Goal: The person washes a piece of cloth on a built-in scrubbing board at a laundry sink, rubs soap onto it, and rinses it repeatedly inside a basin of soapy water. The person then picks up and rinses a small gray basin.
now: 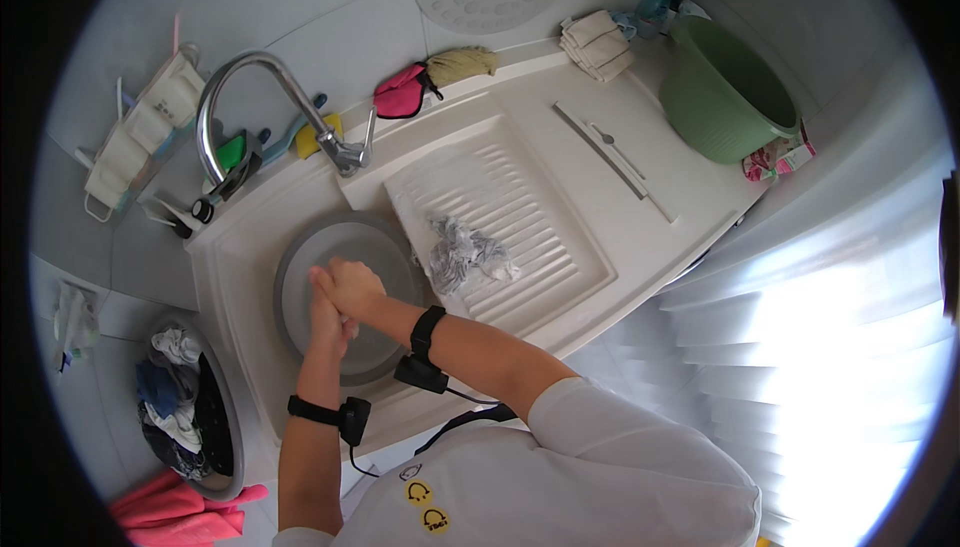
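Observation:
My left hand (328,314) and my right hand (352,286) are pressed together over a grey round basin (292,247) in the sink. The fingers overlap, and whether anything is between the palms is hidden. Right of the basin, a wet, crumpled grey and white cloth (463,253) lies on the ribbed washboard (525,209), with what looks like suds on it. The chrome faucet (259,59) arches above the far left part of the sink.
A green tub (720,97), folded cloths (598,44) and thin rods (600,149) are on the right counter. Pink (400,92) and tan cloths, a yellow sponge (319,136) and a green brush or soap (231,152) line the back ledge. A laundry basin (238,427) stands at left.

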A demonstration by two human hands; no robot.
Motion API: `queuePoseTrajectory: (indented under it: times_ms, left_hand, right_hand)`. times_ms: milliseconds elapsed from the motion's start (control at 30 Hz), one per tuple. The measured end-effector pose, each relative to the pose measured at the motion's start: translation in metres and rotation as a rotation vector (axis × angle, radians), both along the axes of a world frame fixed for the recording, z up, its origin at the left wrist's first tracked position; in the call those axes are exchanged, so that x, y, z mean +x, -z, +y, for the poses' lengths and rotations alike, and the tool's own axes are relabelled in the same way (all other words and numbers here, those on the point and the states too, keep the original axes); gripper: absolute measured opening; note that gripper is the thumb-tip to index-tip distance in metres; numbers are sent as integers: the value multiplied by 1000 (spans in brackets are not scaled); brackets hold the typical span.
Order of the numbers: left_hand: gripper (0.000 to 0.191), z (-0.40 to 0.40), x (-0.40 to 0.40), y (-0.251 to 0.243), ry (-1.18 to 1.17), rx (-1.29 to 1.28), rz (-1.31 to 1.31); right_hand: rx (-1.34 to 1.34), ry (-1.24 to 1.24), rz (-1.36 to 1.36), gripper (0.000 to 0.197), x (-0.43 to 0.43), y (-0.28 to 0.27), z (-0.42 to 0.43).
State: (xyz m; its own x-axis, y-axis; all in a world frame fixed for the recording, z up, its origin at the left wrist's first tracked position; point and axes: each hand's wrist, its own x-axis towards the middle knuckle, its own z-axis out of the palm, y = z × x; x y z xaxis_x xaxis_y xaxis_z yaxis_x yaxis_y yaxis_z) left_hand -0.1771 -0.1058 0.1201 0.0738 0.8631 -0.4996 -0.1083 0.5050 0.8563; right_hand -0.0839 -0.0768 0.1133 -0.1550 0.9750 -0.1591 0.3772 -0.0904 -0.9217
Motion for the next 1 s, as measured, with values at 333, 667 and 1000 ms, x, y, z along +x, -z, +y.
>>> queuePoseTrajectory:
  times_ms: [333, 667, 1000]
  left_hand:
    - [35, -3, 73, -16, -97, 84, -53]
    - [50, 8, 229, -41, 264, 152, -175]
    - [47, 20, 157, 45, 893, 986, 992]
  right_hand:
    - [239, 16, -113, 31, 69, -28, -3]
    - [239, 368, -39, 31, 269, -40, -18]
    - [-13, 464, -344, 24, 488, 20, -67]
